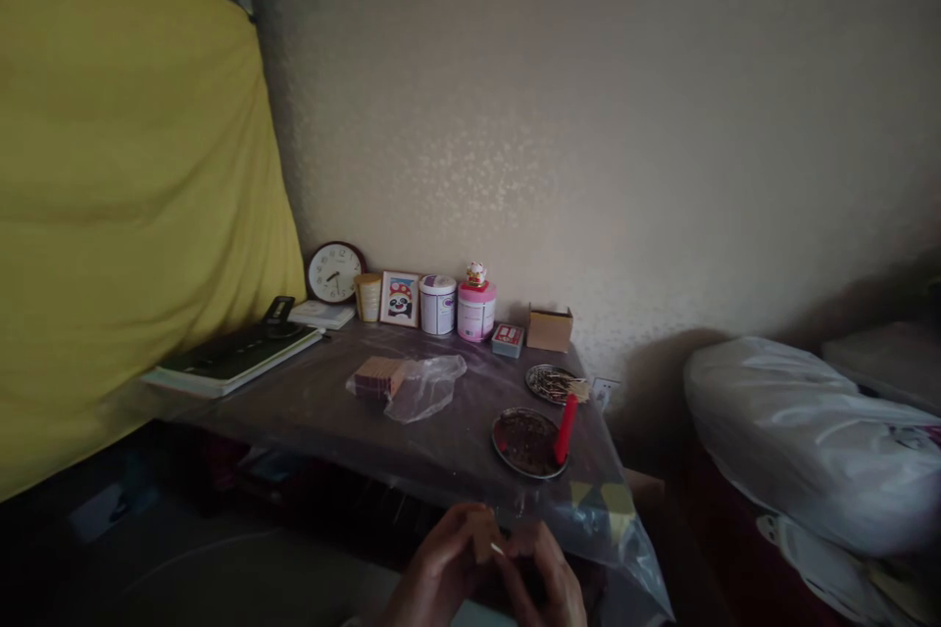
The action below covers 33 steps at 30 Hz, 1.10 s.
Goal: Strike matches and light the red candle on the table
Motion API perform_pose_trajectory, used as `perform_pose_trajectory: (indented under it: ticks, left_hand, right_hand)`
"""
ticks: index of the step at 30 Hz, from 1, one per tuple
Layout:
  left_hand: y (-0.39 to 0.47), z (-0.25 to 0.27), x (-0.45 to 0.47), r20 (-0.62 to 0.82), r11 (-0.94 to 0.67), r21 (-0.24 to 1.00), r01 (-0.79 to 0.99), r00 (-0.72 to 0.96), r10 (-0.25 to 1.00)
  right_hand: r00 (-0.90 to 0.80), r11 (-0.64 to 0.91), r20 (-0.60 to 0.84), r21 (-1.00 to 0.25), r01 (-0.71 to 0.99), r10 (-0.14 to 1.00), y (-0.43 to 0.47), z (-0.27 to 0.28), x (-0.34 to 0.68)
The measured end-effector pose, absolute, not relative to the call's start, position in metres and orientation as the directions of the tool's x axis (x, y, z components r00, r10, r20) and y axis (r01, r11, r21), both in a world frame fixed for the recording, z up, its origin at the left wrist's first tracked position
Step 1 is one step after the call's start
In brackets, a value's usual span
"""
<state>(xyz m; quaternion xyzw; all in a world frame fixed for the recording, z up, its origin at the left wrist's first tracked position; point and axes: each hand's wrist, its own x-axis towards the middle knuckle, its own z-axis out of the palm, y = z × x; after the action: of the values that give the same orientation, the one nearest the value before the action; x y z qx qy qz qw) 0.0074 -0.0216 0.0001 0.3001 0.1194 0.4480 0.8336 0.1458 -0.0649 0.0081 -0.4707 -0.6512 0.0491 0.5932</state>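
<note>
Low in the head view, my left hand (pixel 445 563) and my right hand (pixel 540 568) are close together in front of the table's near edge. My left fingers are closed on a small brown matchbox (pixel 483 544), partly hidden by them. A thin pale matchstick (pixel 498 549) shows between the hands, at my right fingertips, which are pinched together. Beyond the hands, a red candle (pixel 566 429) stands, slightly tilted, at the right side of a dark round plate (pixel 515 460). Behind it, a second plate (pixel 540 394) bears several thin sticks.
A brown block of matchboxes (pixel 378 377) lies beside crumpled clear plastic (pixel 426 390). Along the wall stand a clock (pixel 336 272), a panda picture (pixel 401 299), two canisters (pixel 439 306), a card box (pixel 507 340) and an open carton (pixel 550 329). White bags (pixel 786 431) are at right.
</note>
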Motion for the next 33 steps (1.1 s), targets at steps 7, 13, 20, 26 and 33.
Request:
perform_pose_trajectory:
  ticks: [7, 13, 20, 26, 33]
  left_hand:
    - [-0.025, 0.007, 0.010, -0.007, 0.351, 0.686, -0.637, 0.477, 0.879]
    - [-0.022, -0.003, 0.012, 0.035, 0.295, 0.717, -0.631, 0.456, 0.889]
    - [-0.006, -0.031, 0.017, 0.052, 0.241, 0.769, -0.593, 0.433, 0.900]
    - [0.002, -0.045, 0.024, 0.008, 0.205, 0.829, -0.520, 0.378, 0.926]
    - [-0.015, -0.016, 0.008, 0.082, 0.117, 0.905, -0.410, 0.437, 0.896]
  right_hand:
    - [0.047, 0.571, 0.730, -0.571, 0.591, 0.682, -0.065, 0.017, 0.151]
    - [0.011, 0.586, 0.754, -0.520, 0.622, 0.657, -0.062, 0.015, 0.156]
    - [0.092, 0.562, 0.743, -0.575, 0.594, 0.663, -0.061, 0.012, 0.152]
    - [0.137, 0.539, 0.703, -0.641, 0.546, 0.698, -0.065, 0.017, 0.147]
    - [0.276, 0.343, 0.372, -0.927, 0.151, 0.886, -0.068, 0.026, 0.155]
